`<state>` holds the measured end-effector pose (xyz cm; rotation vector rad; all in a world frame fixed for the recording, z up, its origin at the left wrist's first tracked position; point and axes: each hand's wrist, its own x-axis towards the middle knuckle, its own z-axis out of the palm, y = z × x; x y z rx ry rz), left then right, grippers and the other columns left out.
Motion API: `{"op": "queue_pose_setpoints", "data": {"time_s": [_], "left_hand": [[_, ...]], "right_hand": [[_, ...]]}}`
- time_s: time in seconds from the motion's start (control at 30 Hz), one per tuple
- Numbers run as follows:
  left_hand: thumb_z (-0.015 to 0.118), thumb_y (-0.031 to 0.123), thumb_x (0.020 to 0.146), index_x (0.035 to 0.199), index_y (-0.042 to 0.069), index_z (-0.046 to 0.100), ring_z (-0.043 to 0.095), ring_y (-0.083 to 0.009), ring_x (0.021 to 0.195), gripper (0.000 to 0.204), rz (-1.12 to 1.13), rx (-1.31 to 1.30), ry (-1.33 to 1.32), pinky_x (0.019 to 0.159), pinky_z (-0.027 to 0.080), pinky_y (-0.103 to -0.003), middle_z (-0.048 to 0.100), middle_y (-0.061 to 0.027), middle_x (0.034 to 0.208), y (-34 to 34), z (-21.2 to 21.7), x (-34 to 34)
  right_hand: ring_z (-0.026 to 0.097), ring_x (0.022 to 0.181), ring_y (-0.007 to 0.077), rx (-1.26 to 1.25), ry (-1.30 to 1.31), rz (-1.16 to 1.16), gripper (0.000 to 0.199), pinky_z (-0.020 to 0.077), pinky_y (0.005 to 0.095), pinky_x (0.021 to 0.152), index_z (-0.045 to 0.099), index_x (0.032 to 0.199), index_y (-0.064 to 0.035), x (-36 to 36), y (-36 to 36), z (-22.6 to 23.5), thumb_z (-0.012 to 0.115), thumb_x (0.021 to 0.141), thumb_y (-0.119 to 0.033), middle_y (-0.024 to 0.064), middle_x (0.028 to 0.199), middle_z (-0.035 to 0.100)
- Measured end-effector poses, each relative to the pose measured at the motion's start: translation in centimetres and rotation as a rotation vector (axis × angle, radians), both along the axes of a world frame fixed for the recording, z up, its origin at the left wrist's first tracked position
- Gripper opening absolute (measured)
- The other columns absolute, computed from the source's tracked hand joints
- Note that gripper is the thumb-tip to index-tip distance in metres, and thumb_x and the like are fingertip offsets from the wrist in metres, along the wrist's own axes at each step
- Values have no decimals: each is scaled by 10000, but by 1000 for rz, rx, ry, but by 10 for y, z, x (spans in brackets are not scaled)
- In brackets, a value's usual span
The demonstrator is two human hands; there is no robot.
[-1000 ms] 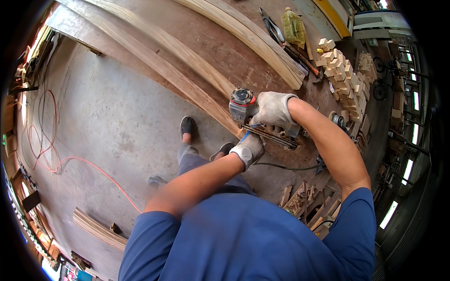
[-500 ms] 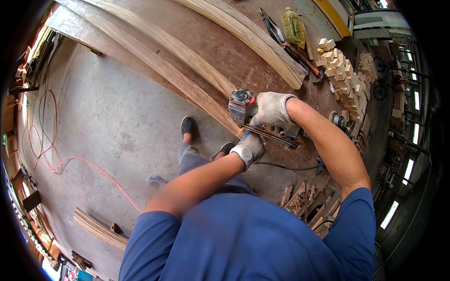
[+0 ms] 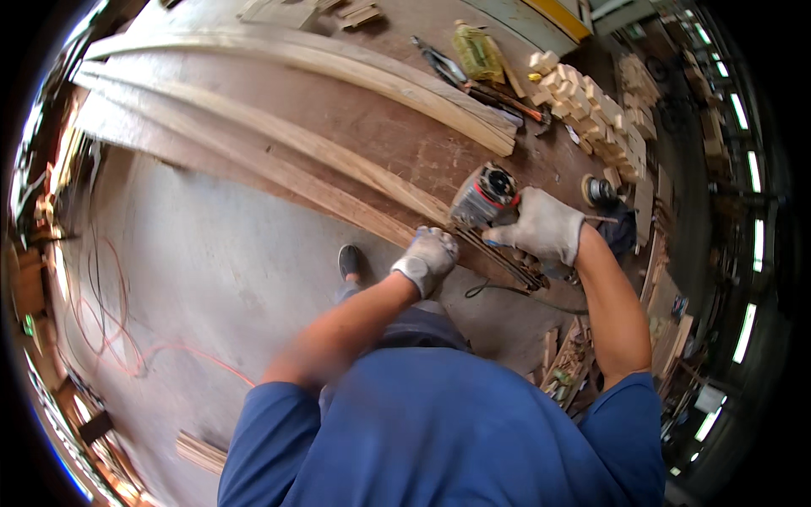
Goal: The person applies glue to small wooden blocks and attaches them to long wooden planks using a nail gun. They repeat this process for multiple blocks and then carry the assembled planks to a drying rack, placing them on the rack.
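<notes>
My right hand [image 3: 545, 228], in a pale work glove, is closed on a handheld power tool [image 3: 480, 205]. The tool has a grey motor housing, a dark round cap and a red ring; a long metal edge runs along its near side. It stands at the ends of the planks on the bench. My left hand [image 3: 429, 260], also gloved, is closed over the end of the near wooden plank [image 3: 359, 211], just left of the tool. A second plank [image 3: 363, 169] lies alongside and ends at the tool. The tool's grip is mostly hidden by my right hand.
More long boards [image 3: 380, 80] lie farther back on the bench. Beyond the tool are pliers [image 3: 437, 59], a yellowish bottle [image 3: 477, 52], a hammer [image 3: 515, 103] and stacked wood blocks [image 3: 591, 106]. A dark cable [image 3: 515, 287] loops nearby. Wood offcuts [image 3: 568, 363] lie at lower right.
The power tool and my right hand have moved right. My left hand has come away from the tool's edge, leftward onto the near plank's end. The whole view has also turned somewhat.
</notes>
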<state>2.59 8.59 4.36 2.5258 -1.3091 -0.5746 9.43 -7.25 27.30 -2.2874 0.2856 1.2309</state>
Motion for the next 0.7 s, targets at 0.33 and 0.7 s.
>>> {"op": "queue_pose_setpoints", "data": {"time_s": [0.33,0.7], "left_hand": [[549,139,1000,1229,82,734,643,-336,1209,300,-37,110,20,956,570,-451,697,-146,1259,9,9,19],[581,147,957,1188,70,714,644,-342,1181,278,-38,159,-126,949,585,-444,684,-154,1214,4,9,10]], "right_hand": [[723,671,229,-235,-40,-308,407,601,385,638,766,990,37,-135,-132,-32,825,864,-345,136,786,744],[728,1083,412,-803,-332,-267,485,574,490,963,733,1200,-45,-199,-271,-166,785,885,-411,247,1105,765]]}}
